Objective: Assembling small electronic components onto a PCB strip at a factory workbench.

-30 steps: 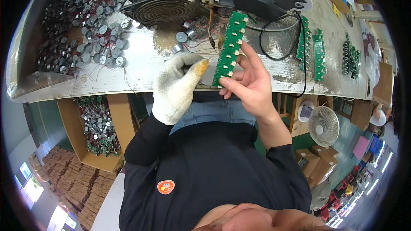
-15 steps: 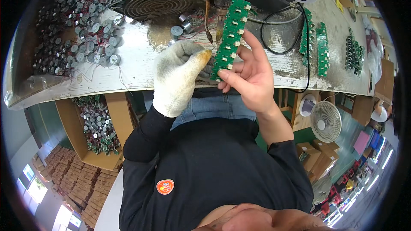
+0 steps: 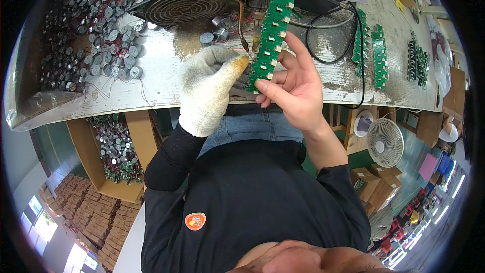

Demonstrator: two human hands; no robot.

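Note:
Bare, my right hand (image 3: 293,82) grips the lower end of a long green circuit board panel (image 3: 271,35) between thumb and fingers, with the index finger along its right edge. The panel is tilted upright and carries a row of small white connectors. My left hand (image 3: 208,88) wears a white knit glove with a stained thumb tip. Its fingers are closed in a pinch at the panel's left edge; whatever they hold is hidden. Just above the pinch hangs the dark tip of a soldering iron (image 3: 244,40). Behind the glove lie small round motors (image 3: 206,38) with thin wires.
Piled motors (image 3: 113,50) cover the table's left side. A black fan with a round grille (image 3: 186,9) stands at the back. A black cable (image 3: 365,65) loops on the right, beside more green panels (image 3: 380,58). A cardboard box of parts (image 3: 81,146) sits below left.
The panel and my right hand have shifted slightly left and up. My gloved left hand keeps its pinch and has barely moved.

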